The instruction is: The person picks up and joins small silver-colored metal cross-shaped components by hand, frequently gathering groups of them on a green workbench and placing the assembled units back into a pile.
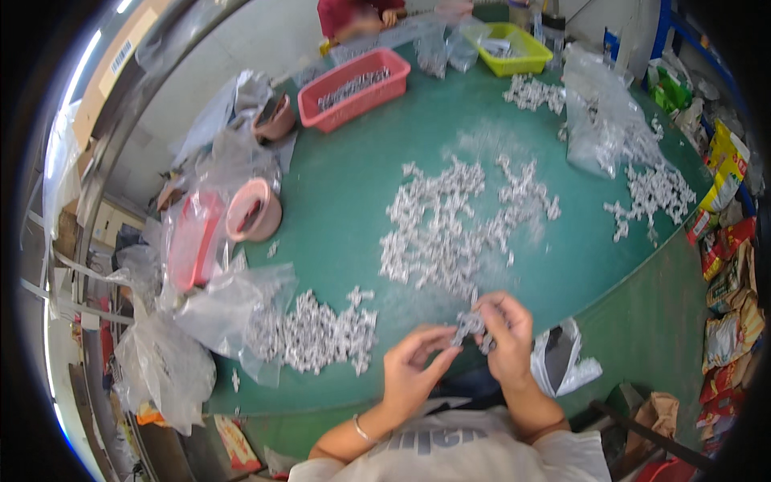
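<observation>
- At the far left edge, a tan cardboard box (120, 56) with a white label strip stands beside a metal rail, well apart from the hands.
- Clear plastic bags (165, 353) lie crumpled along the left side of the green table (345, 185); one covers a red container (193, 241), and a pink roll of tape (253, 210) sits just beside it.
- A small pile of silvery metal parts (317, 333) lies near the table's front edge, to the left of the hands.
- The left hand (411, 369) has its fingers loosely curled, thumb and fingertips touching a small cluster of metal parts (470, 325) from the left.
- The right hand (507, 333) is closed around the same cluster from above and the right, so the cluster is pinched between both hands, just above the near table edge.
- The large central heap of parts (450, 225) lies just beyond the hands.
- A pink tray (353, 88) and a yellow-green tray (514, 48) stand at the far side, each holding parts.
- A clear bag (602, 120) sits on another scatter of parts to the right.
- A white bag with a dark opening (562, 357) hangs just right of the right hand.
- Colourful snack packets (727, 281), yellow, red and green, are stacked along the right edge.
</observation>
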`<state>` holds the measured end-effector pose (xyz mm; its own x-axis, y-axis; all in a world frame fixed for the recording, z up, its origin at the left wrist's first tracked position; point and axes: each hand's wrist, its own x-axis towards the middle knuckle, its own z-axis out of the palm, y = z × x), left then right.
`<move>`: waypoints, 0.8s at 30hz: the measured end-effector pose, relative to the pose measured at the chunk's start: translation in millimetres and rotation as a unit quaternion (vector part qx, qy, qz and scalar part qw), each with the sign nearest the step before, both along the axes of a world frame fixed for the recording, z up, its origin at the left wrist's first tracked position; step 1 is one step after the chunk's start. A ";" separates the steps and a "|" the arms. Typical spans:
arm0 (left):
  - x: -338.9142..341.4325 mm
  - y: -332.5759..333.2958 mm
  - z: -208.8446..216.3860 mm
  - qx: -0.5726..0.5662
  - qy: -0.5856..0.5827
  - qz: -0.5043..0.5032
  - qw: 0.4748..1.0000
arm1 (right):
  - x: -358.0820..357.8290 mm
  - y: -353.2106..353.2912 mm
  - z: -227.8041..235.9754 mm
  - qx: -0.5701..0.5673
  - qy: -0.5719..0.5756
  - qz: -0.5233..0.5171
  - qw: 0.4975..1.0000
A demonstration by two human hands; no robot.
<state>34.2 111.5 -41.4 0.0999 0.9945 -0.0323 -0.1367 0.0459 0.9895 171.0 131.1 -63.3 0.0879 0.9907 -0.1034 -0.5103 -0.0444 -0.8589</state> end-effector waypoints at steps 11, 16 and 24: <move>-21.0 -41.7 12.4 0.061 -0.085 -0.013 0.994 | -20.6 -35.1 29.2 0.030 0.040 0.050 0.998; -23.4 -45.9 19.9 0.043 -0.150 -0.041 0.987 | -24.1 -41.0 33.9 0.027 0.033 0.059 0.997; -30.9 -51.2 22.0 0.039 -0.137 -0.085 0.986 | -25.1 -48.7 36.5 0.021 0.056 0.079 0.995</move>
<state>3.3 60.3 -19.3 0.2602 0.9608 0.0958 -0.3959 0.0157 0.9181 145.9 82.4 -26.8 -0.0792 0.9949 -0.0624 -0.5916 -0.0973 -0.8003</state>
